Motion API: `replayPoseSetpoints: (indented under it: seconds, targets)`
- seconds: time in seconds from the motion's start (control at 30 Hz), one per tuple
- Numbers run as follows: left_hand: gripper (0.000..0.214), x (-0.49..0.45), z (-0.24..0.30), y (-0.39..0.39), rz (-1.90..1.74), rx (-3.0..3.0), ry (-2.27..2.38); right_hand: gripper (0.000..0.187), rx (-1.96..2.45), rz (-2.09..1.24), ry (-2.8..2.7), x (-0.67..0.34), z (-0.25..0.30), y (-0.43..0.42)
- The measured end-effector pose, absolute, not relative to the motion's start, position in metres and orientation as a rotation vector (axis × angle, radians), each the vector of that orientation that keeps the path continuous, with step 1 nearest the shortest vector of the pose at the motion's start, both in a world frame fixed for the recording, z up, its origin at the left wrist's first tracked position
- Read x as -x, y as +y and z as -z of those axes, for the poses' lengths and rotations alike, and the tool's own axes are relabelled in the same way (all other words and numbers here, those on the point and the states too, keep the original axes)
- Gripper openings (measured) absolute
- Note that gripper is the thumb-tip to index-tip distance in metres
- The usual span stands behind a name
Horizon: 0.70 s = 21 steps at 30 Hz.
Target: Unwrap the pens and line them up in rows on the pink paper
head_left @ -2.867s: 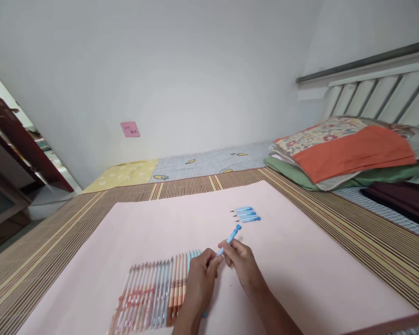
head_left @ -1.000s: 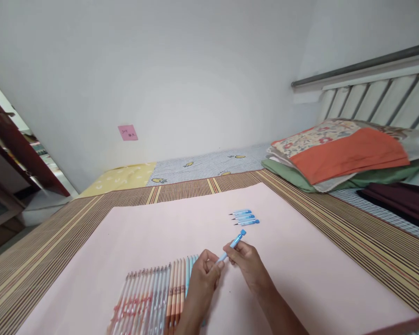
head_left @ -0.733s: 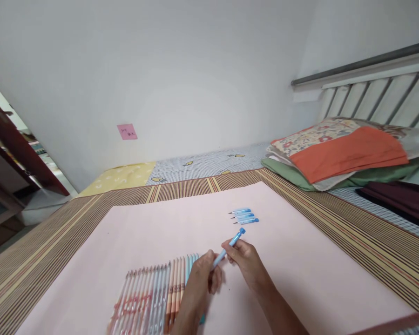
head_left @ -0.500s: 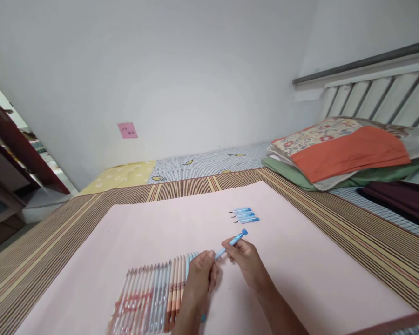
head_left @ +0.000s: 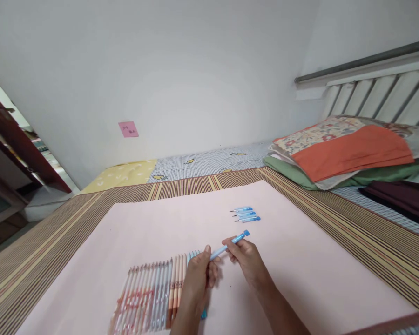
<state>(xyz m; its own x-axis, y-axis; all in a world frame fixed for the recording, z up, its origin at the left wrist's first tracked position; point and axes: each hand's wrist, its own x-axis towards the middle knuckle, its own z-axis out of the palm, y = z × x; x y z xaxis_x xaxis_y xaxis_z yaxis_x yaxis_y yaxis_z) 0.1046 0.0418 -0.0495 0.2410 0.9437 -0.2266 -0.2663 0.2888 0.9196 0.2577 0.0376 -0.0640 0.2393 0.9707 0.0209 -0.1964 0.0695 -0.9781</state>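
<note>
Farthest back, a white wall (head_left: 195,83) is filling the view, and a striped mat (head_left: 349,228) is spreading out before it. On the mat, a pale pink sheet (head_left: 300,260) is lying flat, carrying all the pens. At far right, a white radiator (head_left: 380,95) is standing behind an orange floral pillow (head_left: 356,156), which is resting on green fabric (head_left: 293,174). Along the sheet's near left part, a row of pens (head_left: 150,298) is lying side by side, running from red-patterned through grey-blue and peach to light blue; their glossy barrels are hiding whatever is inside. The left hand (head_left: 197,277) is partly covering the row's right end, its thumb standing up and its other fingers curling loosely. The right hand (head_left: 246,260) is closing thumb and fingertips around a light-blue pen (head_left: 219,252), slanting above the sheet between both hands. Its near end is touching the left hand, but I cannot tell whether that hand is gripping it. On the wall, a pink note (head_left: 128,129) is hanging at left. Beyond the right hand, three dark-tipped blue pens (head_left: 245,214) are lying parallel, pointing left.
</note>
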Motion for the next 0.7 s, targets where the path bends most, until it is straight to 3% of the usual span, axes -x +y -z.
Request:
replayPoseSetpoints:
  seconds: [0.2, 0.37, 0.57, 0.7]
  targets:
    - [0.047, -0.103, 0.044, 0.042, -1.098, -0.902, 0.902, 0.048, 1.102, -1.107, -0.941, -0.26, 0.068, 0.038]
    - [0.06, -0.104, 0.046, 0.042, -1.026, -0.867, 1.022, 0.041, 0.99, -1.158, -0.986, -0.262, 0.07, 0.038]
    - [0.061, -0.104, 0.047, 0.042, -1.01, -0.84, 1.012, 0.052, 0.975, -1.193, -0.842, -0.26, 0.061, 0.035]
    - [0.06, -0.104, 0.045, 0.042, -1.011, -0.846, 1.01, 0.048, 0.897, -1.217, -0.691, -0.26, 0.055, 0.034]
